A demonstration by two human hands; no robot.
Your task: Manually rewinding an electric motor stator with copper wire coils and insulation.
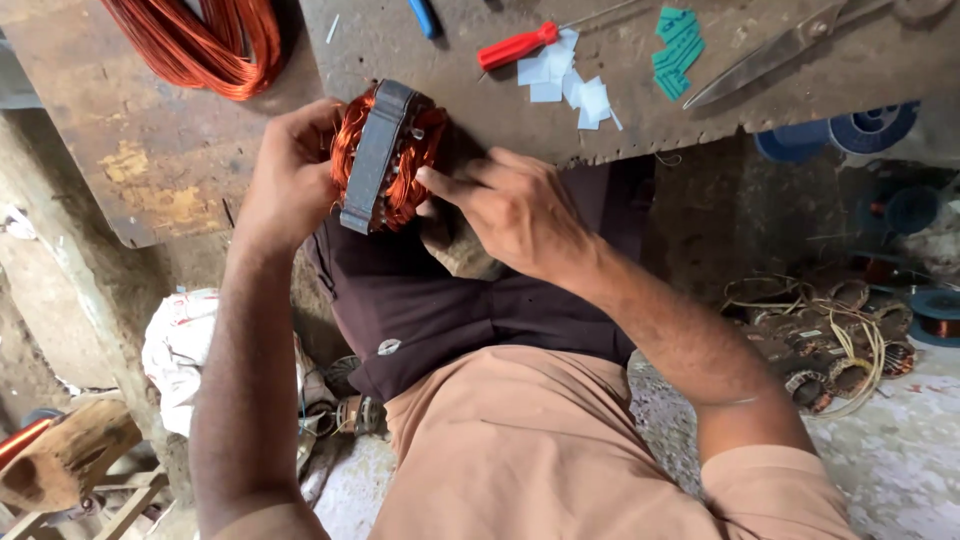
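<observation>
Resting on worn workbench (180, 150): scissors (770, 55).

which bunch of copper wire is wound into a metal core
The motor winding held between the left hand and right hand: its copper loops sit in a grey metal core. The wire coil on the bench top-left is loose.

This is a small motor-rewinding workshop, rough and well used. The scarred wooden counter (150, 150) carries a hank of copper wire (205, 40), a red-handled screwdriver (517, 46), scissors (770, 55), white paper slips (570, 80) and green insulation strips (678, 50). A wound motor stator (385, 158) is in hand. On the dusty floor (900, 450) lie old coils (840, 340) and blue wire spools (870, 125).
</observation>
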